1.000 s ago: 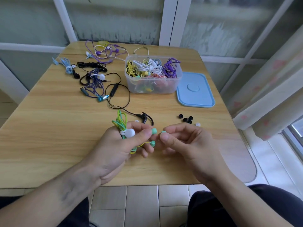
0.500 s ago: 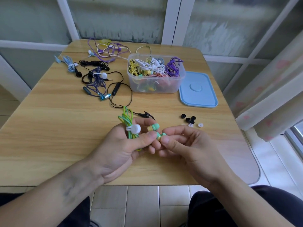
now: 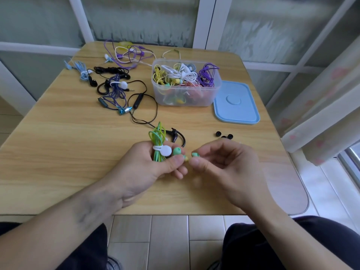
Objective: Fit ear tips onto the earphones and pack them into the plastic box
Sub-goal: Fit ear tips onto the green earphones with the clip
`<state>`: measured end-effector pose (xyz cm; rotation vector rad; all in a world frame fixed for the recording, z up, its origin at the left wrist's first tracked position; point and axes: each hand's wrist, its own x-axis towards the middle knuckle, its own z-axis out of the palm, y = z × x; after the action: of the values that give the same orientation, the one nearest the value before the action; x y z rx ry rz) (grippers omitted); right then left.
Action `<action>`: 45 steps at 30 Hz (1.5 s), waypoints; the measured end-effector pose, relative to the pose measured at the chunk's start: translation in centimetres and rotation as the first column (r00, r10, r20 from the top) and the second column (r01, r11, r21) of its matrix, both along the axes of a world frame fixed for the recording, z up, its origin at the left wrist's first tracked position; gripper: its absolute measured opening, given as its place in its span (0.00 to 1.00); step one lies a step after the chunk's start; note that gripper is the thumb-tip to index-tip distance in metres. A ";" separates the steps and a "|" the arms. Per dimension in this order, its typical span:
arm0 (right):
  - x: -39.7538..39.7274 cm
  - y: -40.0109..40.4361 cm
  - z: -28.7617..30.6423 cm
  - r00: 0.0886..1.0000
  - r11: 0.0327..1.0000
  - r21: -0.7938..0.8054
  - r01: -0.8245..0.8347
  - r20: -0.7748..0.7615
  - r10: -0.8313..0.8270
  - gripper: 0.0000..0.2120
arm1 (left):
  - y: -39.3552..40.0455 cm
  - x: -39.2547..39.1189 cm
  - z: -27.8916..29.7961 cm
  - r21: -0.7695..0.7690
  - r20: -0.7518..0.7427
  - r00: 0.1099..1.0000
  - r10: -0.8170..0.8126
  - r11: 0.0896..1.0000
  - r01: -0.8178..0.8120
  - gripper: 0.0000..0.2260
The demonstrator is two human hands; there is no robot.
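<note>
Head view, centre of frame: left hand grips one coiled green earphone bundle bound by one white tie; one green earbud shows above its thumb. Right hand pinches one green ear tip just beside it. Upper centre: one clear plastic box full of earphones, one blue lid beside. Three black ear tips visible on bench. No readable writing.

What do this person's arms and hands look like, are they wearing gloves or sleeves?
No gloves and no sleeves in view: both forearms are bare up to the frame edge. The left hand and the right hand carry no rings, watch or bracelet that can be seen. Short fingernails show on the thumbs. Dark trousers cover the knees below.
</note>
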<state>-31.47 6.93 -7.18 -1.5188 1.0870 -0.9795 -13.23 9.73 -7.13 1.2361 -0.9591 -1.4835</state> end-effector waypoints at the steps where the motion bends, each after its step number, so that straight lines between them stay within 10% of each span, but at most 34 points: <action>1: -0.1 -0.2 0.0 1.000 1.000 -0.007 0.010 0.016 -0.009 0.12 | -0.1 -0.1 0.1 0.020 -0.059 0.998 0.016 1.000 -0.015 0.10; 22: -0.2 -2.0 0.1 0.979 0.991 0.047 -0.124 0.169 0.114 0.11 | -1.3 -1.3 0.8 0.046 -0.232 0.973 0.000 0.999 0.011 0.04; 45: -1.4 -2.5 0.6 0.944 0.940 0.141 -0.312 0.162 0.289 0.05 | -1.0 -0.4 0.8 -0.062 0.042 0.985 -0.168 0.983 0.170 0.04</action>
<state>-32.92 4.40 -6.55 -1.4080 0.7869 -0.7512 -13.67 8.76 -6.30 1.1611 -1.1521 -1.5518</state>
